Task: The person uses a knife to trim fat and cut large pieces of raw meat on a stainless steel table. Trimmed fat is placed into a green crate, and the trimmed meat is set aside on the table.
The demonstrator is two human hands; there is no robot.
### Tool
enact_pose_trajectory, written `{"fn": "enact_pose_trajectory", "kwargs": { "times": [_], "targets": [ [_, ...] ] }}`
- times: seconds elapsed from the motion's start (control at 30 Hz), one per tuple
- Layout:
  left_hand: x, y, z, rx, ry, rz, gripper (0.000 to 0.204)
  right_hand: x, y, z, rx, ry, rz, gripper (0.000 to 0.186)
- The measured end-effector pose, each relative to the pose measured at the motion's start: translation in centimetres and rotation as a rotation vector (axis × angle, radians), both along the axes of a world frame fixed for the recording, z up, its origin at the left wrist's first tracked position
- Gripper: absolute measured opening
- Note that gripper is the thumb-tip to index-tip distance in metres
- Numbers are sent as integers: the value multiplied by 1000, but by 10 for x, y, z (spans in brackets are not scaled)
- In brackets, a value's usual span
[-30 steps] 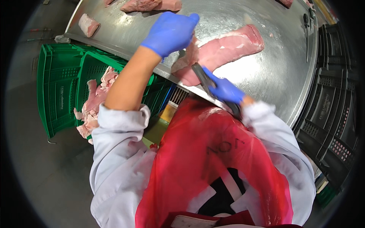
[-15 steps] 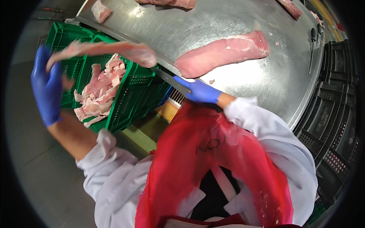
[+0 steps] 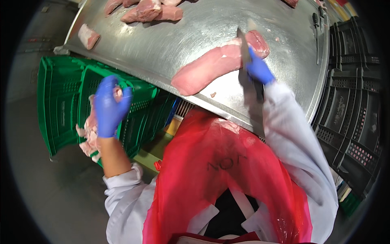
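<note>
Green perforated plastic crate (image 3: 57,105): left of and beneath the left hand.

Pale pink, ragged meat trimmings (image 3: 90,129): inside it, just below that hand.

Blue-gloved left hand (image 3: 110,107): fingers half curled, thumb parted; pink meat shows in the gap, whether held or lying behind cannot be told. Half a second ago it swung a long pink strip of meat; that length no longer hangs from it, which suggests a discard just made.

Smooth, long pink slab of meat (image 3: 209,68): on the brushed steel table (image 3: 158,46), well right of the left hand, unsteadied by it.

Long, dark-bladed knife (image 3: 243,51): now across the slab's right part, shifted from the table's near edge; contact unclear. The blade appears ready for further trimming.

Blue-gloved right hand (image 3: 260,70): closed around the handle, forefinger along the blade.
</note>
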State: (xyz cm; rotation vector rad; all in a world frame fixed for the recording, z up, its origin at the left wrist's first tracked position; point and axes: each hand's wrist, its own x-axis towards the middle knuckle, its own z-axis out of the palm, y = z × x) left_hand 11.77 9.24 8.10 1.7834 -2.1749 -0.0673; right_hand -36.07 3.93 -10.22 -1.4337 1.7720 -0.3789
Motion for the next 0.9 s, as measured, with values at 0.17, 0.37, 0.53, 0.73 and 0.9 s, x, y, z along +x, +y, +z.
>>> {"fn": "enact_pose_trajectory", "kwargs": {
  "times": [0.17,0.37,0.53,0.73,0.9],
  "targets": [
    [-101,-106,-89,143,295,-125,37,5,126,82,212,-390,-267,78],
    [-309,-154,-175,349,300,-332,44,-10,42,39,-150,-328,-607,80],
    [-323,-201,-231,687,244,-312,31,1,11,-34,-406,-76,-556,82],
    [-322,-214,-263,591,388,-402,34,23,-38,-49,-323,-17,-331,72],
    [-307,-224,-263,606,322,-442,40,48,32,17,48,-62,-118,77]
  ]
}}
